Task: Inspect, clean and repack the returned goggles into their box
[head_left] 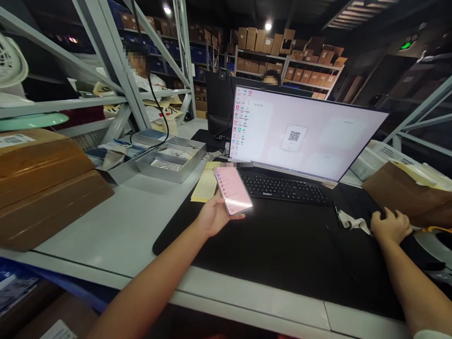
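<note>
A thin, rectangular smartphone with a glossy pink screen (233,190) is held over the black mat, just in front of the keyboard, its face turned upward and its long sides slanting. Small dark and blue marks run down the left part of the display, too fine to read, and a white streak of glare crosses its lower end. The left hand (213,216) grasps it by that end, the fingers supporting it from beneath and the thumb at the left edge. The right hand (391,226) lies at the right side of the mat with its fingers bent; whether they grasp anything cannot be told. Near it lies a crumpled, cream-coloured strip of soft material (353,223), beside a brown cardboard box (391,193) with flat sides. The smooth, matte black mat (268,245) has a rounded corner and covers part of the pale grey, hard surface (116,216). Behind the phone are the black keyboard with small square keys (286,189) and a wide, flat monitor (318,127) showing a QR code. Yellow printed sheets (203,188) lie left of the phone, near a grey, straight-walled open tray (167,176).
</note>
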A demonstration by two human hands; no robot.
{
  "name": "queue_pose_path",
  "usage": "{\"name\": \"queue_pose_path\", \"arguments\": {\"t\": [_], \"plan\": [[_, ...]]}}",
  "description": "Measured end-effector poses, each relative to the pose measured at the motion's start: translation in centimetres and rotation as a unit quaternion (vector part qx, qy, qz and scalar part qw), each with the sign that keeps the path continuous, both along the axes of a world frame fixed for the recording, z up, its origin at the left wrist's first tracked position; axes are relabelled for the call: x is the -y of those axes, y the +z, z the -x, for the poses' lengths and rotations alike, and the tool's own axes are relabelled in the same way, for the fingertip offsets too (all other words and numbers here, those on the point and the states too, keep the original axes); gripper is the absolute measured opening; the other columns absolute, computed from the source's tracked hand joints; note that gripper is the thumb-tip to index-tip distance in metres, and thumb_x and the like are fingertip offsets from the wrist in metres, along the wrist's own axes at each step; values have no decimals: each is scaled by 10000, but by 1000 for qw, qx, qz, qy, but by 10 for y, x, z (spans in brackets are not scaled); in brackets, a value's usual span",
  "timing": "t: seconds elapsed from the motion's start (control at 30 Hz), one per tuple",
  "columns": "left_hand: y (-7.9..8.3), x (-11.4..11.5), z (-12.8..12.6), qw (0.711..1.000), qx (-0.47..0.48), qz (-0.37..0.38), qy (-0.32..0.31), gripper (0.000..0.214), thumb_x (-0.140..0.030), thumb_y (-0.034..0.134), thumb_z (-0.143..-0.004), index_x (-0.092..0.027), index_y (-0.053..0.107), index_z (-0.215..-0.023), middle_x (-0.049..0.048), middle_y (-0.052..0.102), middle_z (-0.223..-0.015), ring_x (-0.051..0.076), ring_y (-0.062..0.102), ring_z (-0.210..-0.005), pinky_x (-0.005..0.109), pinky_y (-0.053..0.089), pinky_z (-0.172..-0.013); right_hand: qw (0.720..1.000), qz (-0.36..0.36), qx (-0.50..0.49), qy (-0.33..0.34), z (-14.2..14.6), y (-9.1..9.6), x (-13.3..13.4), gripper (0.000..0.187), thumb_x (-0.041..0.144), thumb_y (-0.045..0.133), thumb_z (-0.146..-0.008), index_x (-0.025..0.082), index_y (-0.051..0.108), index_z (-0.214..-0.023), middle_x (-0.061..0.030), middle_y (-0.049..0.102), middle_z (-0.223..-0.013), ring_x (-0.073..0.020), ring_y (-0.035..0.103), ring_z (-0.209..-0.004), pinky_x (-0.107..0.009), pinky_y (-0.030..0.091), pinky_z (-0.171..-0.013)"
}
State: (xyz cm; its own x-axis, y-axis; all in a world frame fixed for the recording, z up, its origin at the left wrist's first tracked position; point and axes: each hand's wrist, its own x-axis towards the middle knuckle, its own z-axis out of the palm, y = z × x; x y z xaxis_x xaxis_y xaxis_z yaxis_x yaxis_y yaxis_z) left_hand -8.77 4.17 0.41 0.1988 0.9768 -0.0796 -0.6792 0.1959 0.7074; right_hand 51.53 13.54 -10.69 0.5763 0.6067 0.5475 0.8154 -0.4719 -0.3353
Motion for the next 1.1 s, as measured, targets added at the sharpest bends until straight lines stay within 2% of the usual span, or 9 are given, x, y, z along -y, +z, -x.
{"name": "queue_pose_path", "arguments": {"t": [0.1,0.17,0.27,0.33,0.4,0.5,0.63,0.87,1.1], "plan": [[-5,5,-8,997,-59,-18,-40,581,-218,625,-824,-264,435,-1371,112,641,-1234,304,706,-946,383,619,-569,973,-181,-111,88,49,34,-3,559,227,518,-775,52,643,-1291,-350,426,-1477,-476,281,-1460,-711,130,-1129],[-8,10,-14,992,-105,-34,-58,632,-213,650,-832,-275,390,-1405,128,626,-1258,307,702,-950,341,599,-529,958,-176,-136,181,97,54,-3,523,258,538,-800,66,653,-1272,-327,545,-1377,-420,449,-1366,-623,297,-1121],[-11,18,-20,982,-142,-68,-107,846,-56,685,-690,-294,358,-1433,116,629,-1257,317,684,-1016,308,598,-561,913,-124,-180,344,189,77,9,484,426,570,-870,185,647,-1282,-139,708,-1208,-281,672,-1098,-471,520,-975],[-12,23,-22,975,-139,-86,-148,946,3,659,-617,-319,351,-1451,101,618,-1287,309,667,-1056,308,609,-608,798,-86,-314,506,252,94,26,581,470,563,-917,204,518,-1432,-150,673,-1287,-262,676,-1108,-459,519,-975],[-13,25,-23,971,-132,-88,-177,956,-14,646,-621,-338,349,-1470,95,607,-1303,287,666,-1030,311,613,-617,708,-33,-405,577,305,112,44,630,501,509,-955,236,404,-1517,-128,690,-1259,-238,703,-1039,-442,533,-933],[-15,26,-24,967,-142,-78,-198,921,-53,626,-643,-331,362,-1480,99,604,-1291,269,669,-977,315,613,-601,649,18,-460,606,348,132,63,596,458,509,-953,208,446,-1490,-85,739,-1090,-209,712,-917,-429,527,-923],[-18,25,-28,959,-159,-70,-225,932,-78,626,-643,-323,339,-1495,92,608,-1266,251,668,-939,311,612,-586,663,35,-462,588,353,132,74,466,344,565,-892,165,589,-1322,-28,737,-861,-196,698,-819,-395,514,-892],[-29,27,-31,942,-184,-68,-272,905,-83,637,-656,-292,348,-1487,67,652,-1115,231,677,-879,308,615,-590,752,36,-370,544,343,124,80,319,402,551,-904,179,688,-1086,-21,704,-758,-194,634,-701,-333,467,-679],[-31,25,-29,942,-187,-70,-268,844,-111,649,-671,-270,386,-1457,73,660,-1099,230,679,-862,307,611,-583,738,27,-364,568,339,129,82,295,320,512,-911,193,699,-1100,-7,709,-810,-173,631,-742,-316,469,-714]]}}
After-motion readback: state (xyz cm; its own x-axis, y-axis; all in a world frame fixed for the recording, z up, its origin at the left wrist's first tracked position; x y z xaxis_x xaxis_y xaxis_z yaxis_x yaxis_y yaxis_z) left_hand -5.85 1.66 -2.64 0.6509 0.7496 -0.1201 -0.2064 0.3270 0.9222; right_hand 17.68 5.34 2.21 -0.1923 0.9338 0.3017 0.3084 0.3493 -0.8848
